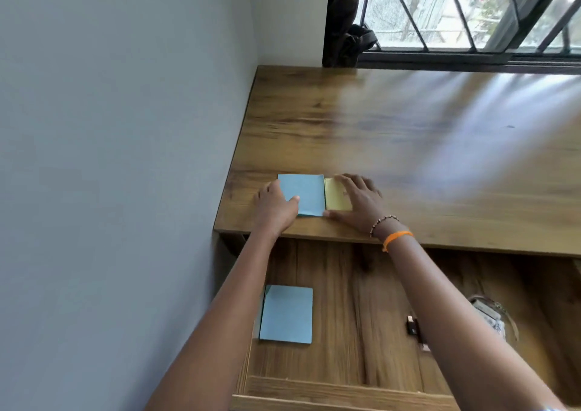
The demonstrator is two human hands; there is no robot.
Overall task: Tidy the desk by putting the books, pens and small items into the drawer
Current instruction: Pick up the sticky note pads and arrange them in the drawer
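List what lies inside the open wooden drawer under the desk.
Inside the open wooden drawer lie a light blue book, a small dark stick-like item and a blurred pale object. The right forearm hides the space between these two.

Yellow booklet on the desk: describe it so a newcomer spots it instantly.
On the wooden desk, near its front-left corner above the open drawer, two booklets lie side by side. The yellow booklet is under the right hand; its blue neighbour is under the left hand.
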